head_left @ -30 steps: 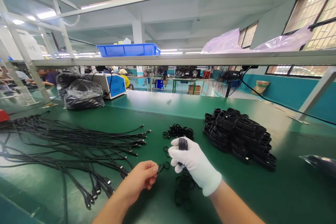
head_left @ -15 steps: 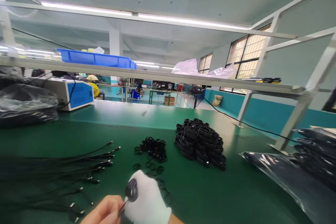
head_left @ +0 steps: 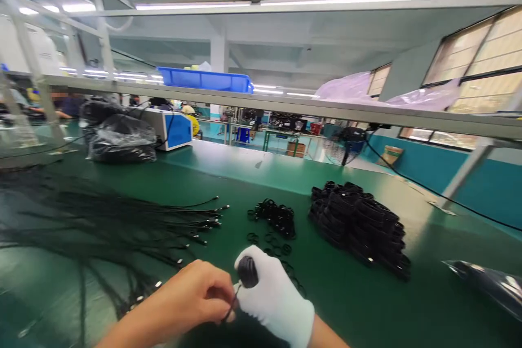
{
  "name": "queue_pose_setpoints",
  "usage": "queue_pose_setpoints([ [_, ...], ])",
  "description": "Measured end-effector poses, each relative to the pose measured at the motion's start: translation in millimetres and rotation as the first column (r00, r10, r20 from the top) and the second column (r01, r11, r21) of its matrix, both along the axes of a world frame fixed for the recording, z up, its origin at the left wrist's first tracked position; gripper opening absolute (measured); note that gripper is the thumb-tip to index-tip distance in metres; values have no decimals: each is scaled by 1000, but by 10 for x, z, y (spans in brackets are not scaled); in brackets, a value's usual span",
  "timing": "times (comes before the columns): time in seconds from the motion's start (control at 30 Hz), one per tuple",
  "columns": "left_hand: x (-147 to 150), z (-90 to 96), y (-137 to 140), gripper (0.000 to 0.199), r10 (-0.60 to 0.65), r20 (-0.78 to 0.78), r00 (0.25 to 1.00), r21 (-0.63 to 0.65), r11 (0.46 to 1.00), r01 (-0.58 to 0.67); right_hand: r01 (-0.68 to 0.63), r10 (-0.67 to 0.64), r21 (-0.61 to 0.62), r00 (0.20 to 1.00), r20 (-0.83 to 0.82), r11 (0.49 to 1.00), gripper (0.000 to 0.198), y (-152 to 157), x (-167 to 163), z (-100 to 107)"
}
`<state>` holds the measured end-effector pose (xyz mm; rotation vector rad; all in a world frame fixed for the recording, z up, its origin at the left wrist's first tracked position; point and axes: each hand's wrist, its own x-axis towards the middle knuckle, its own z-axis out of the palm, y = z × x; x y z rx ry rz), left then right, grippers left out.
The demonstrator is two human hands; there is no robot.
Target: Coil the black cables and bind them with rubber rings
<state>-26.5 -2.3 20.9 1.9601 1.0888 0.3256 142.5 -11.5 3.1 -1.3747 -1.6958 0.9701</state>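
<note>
My right hand (head_left: 274, 294), in a white glove, is closed around a small bundle of wound black cable (head_left: 247, 272). Bare and pressed up beside it, my left hand (head_left: 196, 292) pinches a thin black strand of cable (head_left: 233, 304) that runs to the bundle. Both hands are low in the middle, over the green tabletop (head_left: 346, 315). Beyond the glove lie small black rings (head_left: 274, 216), some heaped and some loose. A large pile of coiled black cables (head_left: 354, 223) sits to their right. Long uncoiled black cables (head_left: 163, 215) with metal plugs spread across the left.
An overhead shelf (head_left: 285, 102) crosses the view, bearing a blue tray (head_left: 206, 80) and pink plastic film (head_left: 346, 87). At the back left stand a blue-and-white box-shaped machine (head_left: 177, 129) and a plastic-wrapped black bundle (head_left: 122, 138). A clear bag of black goods (head_left: 489, 285) lies at right.
The camera has turned left, so things on the table shift rightward and more loose cables show. More of my left hand shows, still against the glove. The bundle stays in my right hand.
</note>
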Motion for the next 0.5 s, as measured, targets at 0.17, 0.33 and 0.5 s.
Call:
queue_pose_setpoints([
  [0.17, -54, 30, -63, 17, 117, -39, 992, 76, 991, -113, -88, 66, -228, 993, -101, 970, 36, 45, 50, -19],
  [0.33, 2, 28, -53, 36, 149, 120, 981, 47, 987, -156, -202, 80, -426, 955, -287, 882, 77, 19, 54, -42],
  [0.5, -43, -270, 19, 57, 134, 248, 960, 0, 990, -138, -436, 298, -341, 872, -387, 833, 98, 101, -57, -256],
])
